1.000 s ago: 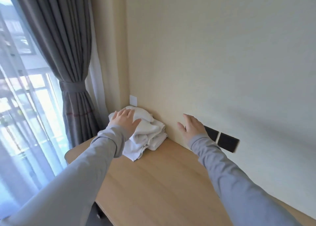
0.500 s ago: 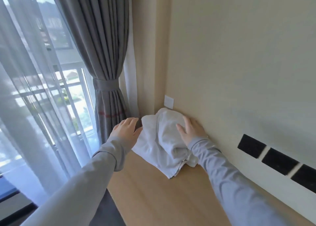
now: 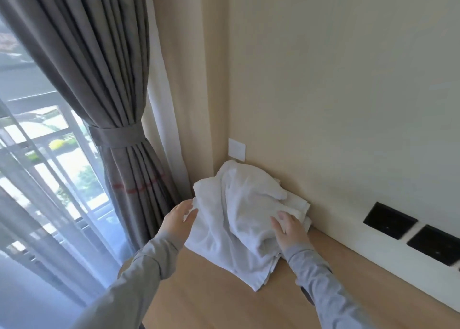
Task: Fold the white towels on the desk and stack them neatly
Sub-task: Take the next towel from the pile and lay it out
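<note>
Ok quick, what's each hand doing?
Left hand: open, touching the crumpled white cloth towels at their left edge.
Right hand: open, resting on them.

You're in what looks like a hotel room or a bedroom, tucked into a corner by the window. To your left hangs a heavy grey curtain (image 3: 104, 85) cinched with a tie-back (image 3: 114, 137), a sheer white curtain (image 3: 32, 204) over the glass behind it. The cream wall (image 3: 348, 80) carries a white switch plate (image 3: 237, 149) and black socket panels (image 3: 389, 220) just above your light wooden counter (image 3: 224, 301), with white towels (image 3: 244, 211) heaped in the corner.
</note>
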